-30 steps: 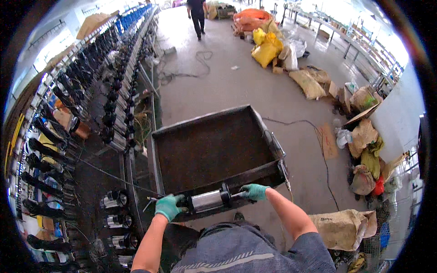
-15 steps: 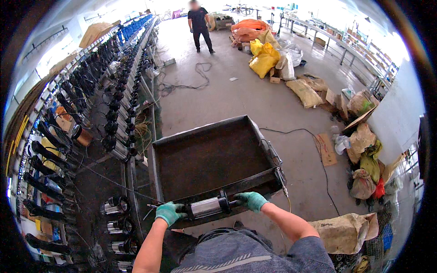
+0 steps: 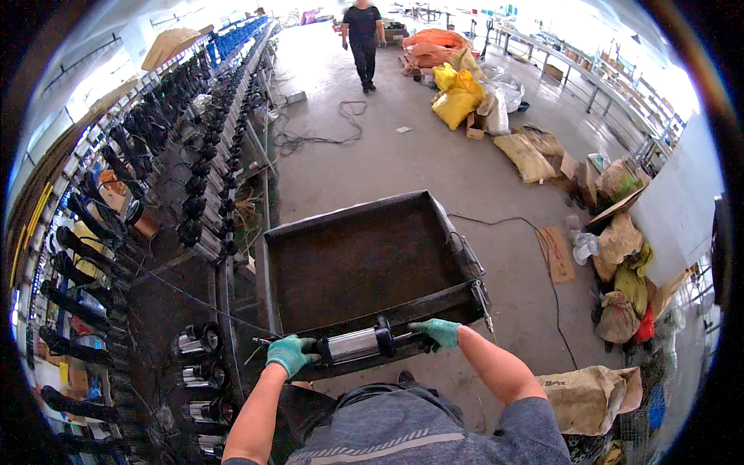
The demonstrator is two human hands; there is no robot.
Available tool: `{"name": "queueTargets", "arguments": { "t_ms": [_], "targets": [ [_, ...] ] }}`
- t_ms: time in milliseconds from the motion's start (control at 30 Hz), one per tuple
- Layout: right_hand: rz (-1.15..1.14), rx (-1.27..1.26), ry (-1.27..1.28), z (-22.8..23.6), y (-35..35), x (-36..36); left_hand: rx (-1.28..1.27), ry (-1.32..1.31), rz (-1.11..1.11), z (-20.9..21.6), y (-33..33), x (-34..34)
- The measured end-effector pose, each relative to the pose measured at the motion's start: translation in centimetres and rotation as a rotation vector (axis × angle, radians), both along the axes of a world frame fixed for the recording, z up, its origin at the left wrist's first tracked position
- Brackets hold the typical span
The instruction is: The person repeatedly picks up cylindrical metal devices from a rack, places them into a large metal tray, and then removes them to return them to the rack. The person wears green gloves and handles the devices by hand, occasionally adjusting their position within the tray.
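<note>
A silver metal cylinder (image 3: 351, 346) with black end pieces, which looks like a motor, lies crosswise at the near edge of a dark metal tray (image 3: 271, 287). My left hand (image 3: 291, 355), in a green glove, is closed round its black left end. At the other end a thin shaft (image 3: 403, 336) sticks out of the black cap. My right hand (image 3: 439, 332), gloved alike, has its fingers closed at the end of that shaft; the exact grip is partly hidden. Just left of my left hand, a thin rod or cable end (image 3: 260, 345) shows.
Similar silver motors (image 3: 203, 377) with black ends stand in rows at the left, beside hanging black cables (image 3: 77, 306). A tool with a hose (image 3: 481, 302) hangs at the tray's right side. Sacks (image 3: 583, 395) lie at right. A person (image 3: 363, 39) stands far ahead.
My right hand has shifted slightly right, and more of the shaft shows beside it. My left hand stays at the motor's left end. The far person's stance has changed, and the view has shifted a little.
</note>
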State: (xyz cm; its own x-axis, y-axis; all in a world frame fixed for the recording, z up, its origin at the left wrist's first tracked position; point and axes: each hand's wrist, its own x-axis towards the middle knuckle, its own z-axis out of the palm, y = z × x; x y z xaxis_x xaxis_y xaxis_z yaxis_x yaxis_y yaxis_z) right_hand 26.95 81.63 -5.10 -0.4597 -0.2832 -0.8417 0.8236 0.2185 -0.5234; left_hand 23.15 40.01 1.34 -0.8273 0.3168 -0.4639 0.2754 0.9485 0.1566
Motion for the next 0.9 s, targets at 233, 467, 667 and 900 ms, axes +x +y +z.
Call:
{"name": "queueTargets", "arguments": {
  "t_ms": [233,467,667,900],
  "targets": [
    [0.344,0.117,0.476,-4.6,0.7,-0.2,-0.001,0.021,-0.021,-0.1,-0.8,-0.8],
    [0.705,0.87,1.137,-2.6,-0.3,1.0,0.102,0.019,0.028,0.5,1.5,-0.6],
    [0.657,0.501,0.605,-2.8,-0.8,-0.6,0.271,0.011,0.047,-4.1,-0.8,-0.8],
    [0.035,0.174,0.599,-6.5,-1.3,0.7,0.32,-0.018,-0.044,-6.1,-3.0,-2.7]
  ]
}}
